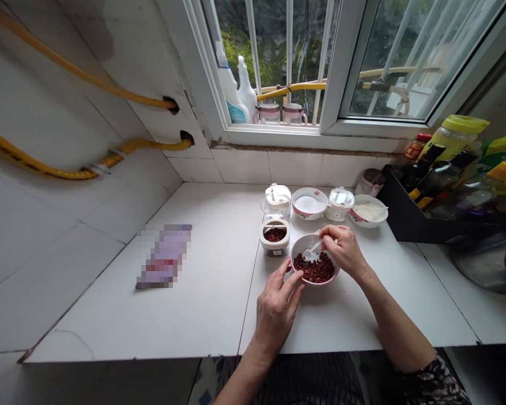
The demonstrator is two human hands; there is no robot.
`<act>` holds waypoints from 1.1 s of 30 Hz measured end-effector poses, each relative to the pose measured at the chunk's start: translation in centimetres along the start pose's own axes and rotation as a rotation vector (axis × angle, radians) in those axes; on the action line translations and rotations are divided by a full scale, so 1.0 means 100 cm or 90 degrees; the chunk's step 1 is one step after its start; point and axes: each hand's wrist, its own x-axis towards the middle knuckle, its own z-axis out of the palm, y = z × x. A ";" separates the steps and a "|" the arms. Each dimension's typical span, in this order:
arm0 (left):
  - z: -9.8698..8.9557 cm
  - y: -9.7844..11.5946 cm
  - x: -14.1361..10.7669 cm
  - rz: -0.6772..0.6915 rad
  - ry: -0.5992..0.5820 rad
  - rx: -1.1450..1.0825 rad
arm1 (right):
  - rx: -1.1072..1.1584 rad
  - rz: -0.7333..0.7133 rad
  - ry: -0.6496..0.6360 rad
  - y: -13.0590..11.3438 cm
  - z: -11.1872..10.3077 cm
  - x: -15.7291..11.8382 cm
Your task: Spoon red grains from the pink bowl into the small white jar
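A white bowl (307,242) with a pink rim sits near the front of the counter, partly filled with dark red peppercorns (318,271). My left hand (277,302) grips the bowl's left side, its fingers at the rim. Pinched in my right hand (341,248) is a small white spoon (314,250), its tip down inside the bowl by the peppercorns. Just behind and left of the bowl stands a spice jar (275,252) with similar dark red peppercorns in it.
Behind are a lidded white jar (278,197), a flowered bowl of white grains (309,216), another lidded jar (340,201) and a bowl of pale powder (369,212). A black bin of bottles (421,228) stands right. A blurred purple packet (164,256) lies left.
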 end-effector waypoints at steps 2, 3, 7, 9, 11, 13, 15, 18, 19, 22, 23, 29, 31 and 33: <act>0.000 0.000 0.000 -0.001 0.001 0.000 | 0.017 0.006 -0.009 0.000 0.000 0.000; 0.000 0.000 0.000 -0.001 0.001 0.000 | 0.030 0.010 -0.017 0.000 -0.001 0.000; 0.000 0.000 0.000 0.002 0.001 0.006 | 0.019 0.007 -0.017 0.001 0.000 0.000; 0.000 0.000 0.000 0.001 0.000 0.006 | -0.015 -0.002 -0.009 0.002 0.002 -0.001; 0.000 0.000 0.000 -0.002 -0.003 0.006 | -0.029 -0.007 -0.014 0.003 0.004 -0.002; 0.000 0.000 0.000 -0.002 -0.002 0.008 | -0.009 -0.008 -0.031 0.002 0.006 -0.002; 0.001 0.000 -0.001 -0.002 0.000 0.008 | 0.021 -0.006 -0.045 0.001 0.007 -0.002; 0.001 0.000 -0.001 -0.003 0.002 0.006 | 0.036 -0.002 -0.051 -0.002 0.008 -0.002; 0.001 0.000 -0.001 -0.003 0.003 0.006 | 0.034 -0.002 -0.053 -0.003 0.008 -0.002; 0.001 0.000 -0.001 -0.003 0.003 0.004 | 0.033 0.003 -0.052 -0.004 0.008 -0.003; 0.001 0.000 0.000 -0.003 0.001 0.004 | 0.037 0.005 -0.048 -0.004 0.008 -0.002; -0.001 0.000 0.001 0.003 -0.001 0.006 | 0.129 0.072 -0.024 -0.003 0.003 -0.002; -0.001 0.000 0.001 0.001 0.000 0.007 | 0.183 0.115 -0.026 -0.002 0.003 -0.001; -0.001 0.000 0.001 0.000 0.000 0.006 | 0.236 0.153 -0.031 -0.001 0.003 -0.001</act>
